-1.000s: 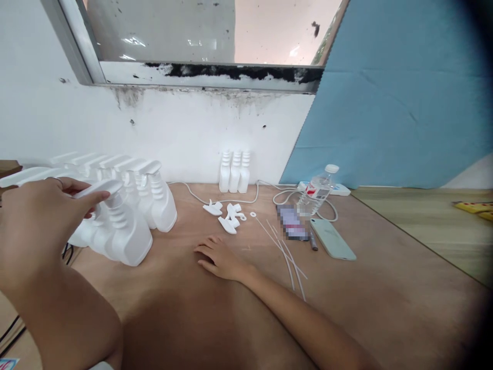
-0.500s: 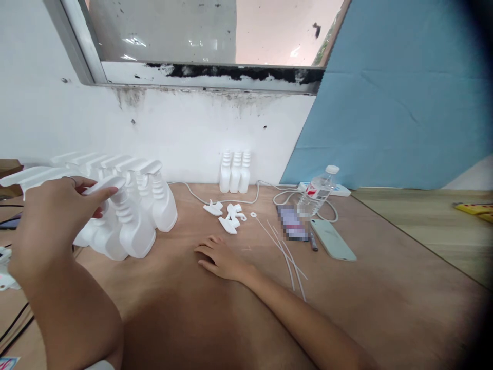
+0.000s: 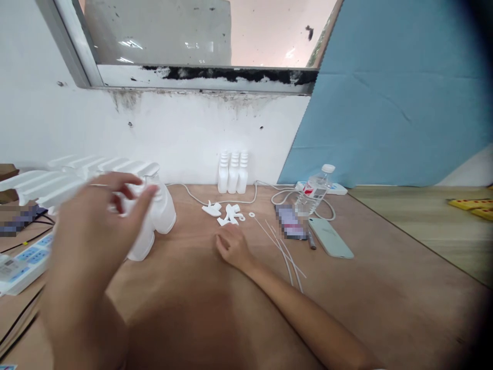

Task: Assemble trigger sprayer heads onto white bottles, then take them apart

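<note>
White bottles (image 3: 165, 213) stood left, beyond the half-open left hand (image 3: 92, 231), which seemingly held nothing. The right hand (image 3: 235, 249) lay near plastic pieces (image 3: 231, 211), grip hidden. Handling bottles seemed the step; next, fingers needed clearance.

Table (image 3: 181, 298): running to the back, bearing these.
Spray bottles (image 3: 165, 210): standing crowded at left.
Small bottles (image 3: 233, 177): standing three abreast at the back.
Triggers (image 3: 211, 209): lying mid-table.
Tubes (image 3: 291, 260): crossing.
Pen (image 3: 311, 240): lying beside phone (image 3: 331, 238).
Water bottle (image 3: 318, 187): standing behind.
Power strip (image 3: 29, 267): lying at left.
</note>
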